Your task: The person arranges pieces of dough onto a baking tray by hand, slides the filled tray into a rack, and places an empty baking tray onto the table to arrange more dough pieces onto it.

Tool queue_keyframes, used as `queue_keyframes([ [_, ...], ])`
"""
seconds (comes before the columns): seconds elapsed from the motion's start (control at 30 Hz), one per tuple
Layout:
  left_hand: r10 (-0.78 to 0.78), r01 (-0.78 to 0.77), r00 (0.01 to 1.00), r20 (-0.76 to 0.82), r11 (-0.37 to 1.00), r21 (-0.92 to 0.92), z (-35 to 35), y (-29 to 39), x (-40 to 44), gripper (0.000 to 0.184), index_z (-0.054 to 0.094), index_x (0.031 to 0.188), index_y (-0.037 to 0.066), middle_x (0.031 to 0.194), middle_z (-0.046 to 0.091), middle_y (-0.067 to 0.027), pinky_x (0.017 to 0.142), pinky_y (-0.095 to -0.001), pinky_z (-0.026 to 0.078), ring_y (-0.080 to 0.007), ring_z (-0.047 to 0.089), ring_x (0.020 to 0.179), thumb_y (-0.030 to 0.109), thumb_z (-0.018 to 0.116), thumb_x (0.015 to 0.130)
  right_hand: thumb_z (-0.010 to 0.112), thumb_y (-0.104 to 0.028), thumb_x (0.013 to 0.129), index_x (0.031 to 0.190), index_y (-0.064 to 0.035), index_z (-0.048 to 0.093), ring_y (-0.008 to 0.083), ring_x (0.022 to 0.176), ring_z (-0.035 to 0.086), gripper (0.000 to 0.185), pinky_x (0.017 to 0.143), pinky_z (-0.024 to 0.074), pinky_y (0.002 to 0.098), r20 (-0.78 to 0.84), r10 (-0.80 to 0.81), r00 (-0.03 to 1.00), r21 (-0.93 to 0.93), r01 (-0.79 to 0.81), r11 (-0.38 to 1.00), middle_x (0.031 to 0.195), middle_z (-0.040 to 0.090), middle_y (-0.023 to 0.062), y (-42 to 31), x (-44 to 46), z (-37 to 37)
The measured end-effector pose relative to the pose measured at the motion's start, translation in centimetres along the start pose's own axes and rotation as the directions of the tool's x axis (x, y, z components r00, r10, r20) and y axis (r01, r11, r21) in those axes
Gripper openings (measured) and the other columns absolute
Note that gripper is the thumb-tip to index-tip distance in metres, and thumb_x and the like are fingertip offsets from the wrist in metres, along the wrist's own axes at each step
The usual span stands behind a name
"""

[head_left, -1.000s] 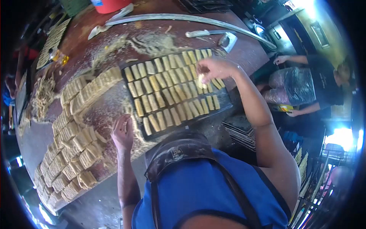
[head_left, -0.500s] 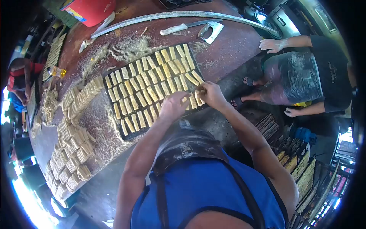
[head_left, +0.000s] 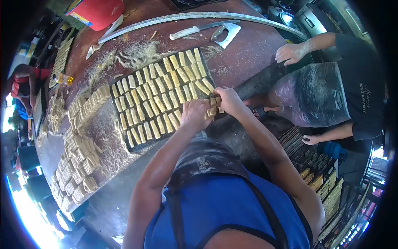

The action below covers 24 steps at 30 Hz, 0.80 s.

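Observation:
A dark tray [head_left: 115,108] on the reddish table holds rows of pale dough strips [head_left: 158,103]. Both my hands are over its right end, close together. My left hand [head_left: 195,115] has its fingers closed on a few short dough strips [head_left: 212,107] at the tray's lower right. Just right of it, my right hand [head_left: 229,101] pinches the other side of these same strips. My fingers partly hide the strips between the hands. Left of the tray, stacked dough strips [head_left: 78,166] lie in bundles amid loose flour.
Behind the tray lie a knife [head_left: 184,33], a metal scraper [head_left: 227,35] and a long metal bar [head_left: 186,16]. A red bucket [head_left: 97,12] stands at the back left. A person in a dark shirt [head_left: 360,87] stands at right, another person [head_left: 29,83] at far left.
My left hand came from the tray's left side to its right end beside my right hand, which moved down the tray. Both now grip strips. The person at right has shifted.

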State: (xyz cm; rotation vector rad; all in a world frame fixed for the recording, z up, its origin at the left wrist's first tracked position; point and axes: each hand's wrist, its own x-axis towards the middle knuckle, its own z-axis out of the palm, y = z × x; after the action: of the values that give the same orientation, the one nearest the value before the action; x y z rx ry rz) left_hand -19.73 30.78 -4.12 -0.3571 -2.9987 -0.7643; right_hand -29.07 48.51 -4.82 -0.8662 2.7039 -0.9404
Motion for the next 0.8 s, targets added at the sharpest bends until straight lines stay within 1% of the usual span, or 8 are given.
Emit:
queue_keyframes([
  [0.23,-0.021,0.02,1.0,-0.014,0.999,-0.046,-1.5,-0.8,-0.4,0.048,0.069,0.112,0.016,0.121,0.061,-0.0074,0.103,-0.0481,0.035,-0.0279,0.054,0.118,0.04,0.083,0.072,0.071,-0.004,0.075,0.104,-0.0042,0.066,0.0418,0.09,0.064,0.029,0.079,0.0525,0.0481,-0.142,0.074,0.987,-0.016,-0.077,0.997,0.095,0.064,0.0192,-0.3,-1.6,0.6],
  [0.3,-0.15,0.15,0.989,0.012,0.988,0.021,-3.9,-2.1,-1.7,0.04,0.072,0.112,0.021,0.124,0.062,-0.0046,0.11,-0.0496,0.032,-0.0241,0.051,0.125,0.044,0.077,0.08,0.075,-0.007,0.074,0.101,-0.0049,0.068,0.039,0.09,0.065,0.028,0.078,0.0527,0.0463,-0.159,0.066,0.985,-0.027,-0.071,0.997,0.095,0.066,0.0171,0.0,-1.9,0.5],
  [0.37,-0.164,0.167,0.969,-0.185,0.986,0.0,-4.6,-6.2,-4.4,0.032,0.073,0.109,0.019,0.117,0.068,-0.0058,0.111,-0.0489,0.033,-0.0228,0.059,0.117,0.036,0.078,0.082,0.076,-0.009,0.073,0.096,-0.0044,0.069,0.036,0.089,0.066,0.025,0.078,0.0526,0.0449,-0.206,0.101,0.973,0.107,-0.08,0.991,0.092,0.068,0.0157,0.1,-2.2,0.6],
  [0.47,-0.268,0.269,0.855,-0.443,0.961,-0.063,-8.0,-10.4,-9.8,0.019,0.073,0.101,0.012,0.106,0.072,-0.0056,0.099,-0.043,0.042,-0.0221,0.065,0.105,0.019,0.076,0.083,0.076,-0.008,0.072,0.094,-0.0042,0.07,0.0347,0.085,0.068,0.024,0.076,0.053,0.0431,-0.228,0.1,0.969,0.089,-0.082,0.993,0.089,0.07,0.0154,0.3,-2.3,1.3],
  [0.57,-0.446,0.378,0.731,-0.516,0.895,-0.238,-10.2,-14.6,-15.6,0.018,0.074,0.099,0.009,0.103,0.072,-0.0082,0.088,-0.0398,0.05,-0.0252,0.067,0.099,0.011,0.075,0.082,0.076,-0.008,0.072,0.093,-0.0044,0.072,0.0332,0.084,0.07,0.022,0.077,0.0538,0.0408,-0.254,0.214,0.943,0.052,-0.208,0.977,0.089,0.071,0.0168,-0.1,-2.0,2.1],
  [0.6,-0.405,0.424,0.715,-0.57,0.899,-0.107,-10.3,-16.0,-17.6,0.017,0.073,0.1,0.006,0.104,0.072,-0.0091,0.085,-0.0394,0.053,-0.0256,0.068,0.097,0.007,0.073,0.083,0.077,-0.01,0.073,0.094,-0.0048,0.072,0.0321,0.084,0.07,0.021,0.076,0.0541,0.0402,-0.283,0.254,0.925,0.081,-0.241,0.967,0.09,0.071,0.017,0.6,-2.0,2.8],
  [0.67,-0.467,0.406,0.683,-0.562,0.882,-0.239,-11.6,-17.2,-20.6,0.018,0.073,0.103,0.004,0.105,0.071,-0.0107,0.084,-0.0397,0.054,-0.0259,0.068,0.097,0.007,0.071,0.085,0.076,-0.013,0.077,0.094,-0.0062,0.073,0.0292,0.08,0.072,0.019,0.075,0.0546,0.0391,-0.268,0.396,0.878,0.158,-0.366,0.917,0.088,0.072,0.0166,-0.2,-2.3,2.7],
  [0.8,-0.569,0.434,0.617,-0.543,0.822,-0.368,-14.2,-20.1,-25.1,0.018,0.072,0.104,0.003,0.106,0.07,-0.0126,0.085,-0.0397,0.053,-0.027,0.067,0.096,0.007,0.071,0.086,0.073,-0.014,0.079,0.093,-0.0073,0.074,0.0293,0.078,0.071,0.015,0.073,0.0545,0.0391,-0.314,0.452,0.835,0.06,-0.458,0.887,0.085,0.073,0.0153,1.6,-1.2,3.5],
])
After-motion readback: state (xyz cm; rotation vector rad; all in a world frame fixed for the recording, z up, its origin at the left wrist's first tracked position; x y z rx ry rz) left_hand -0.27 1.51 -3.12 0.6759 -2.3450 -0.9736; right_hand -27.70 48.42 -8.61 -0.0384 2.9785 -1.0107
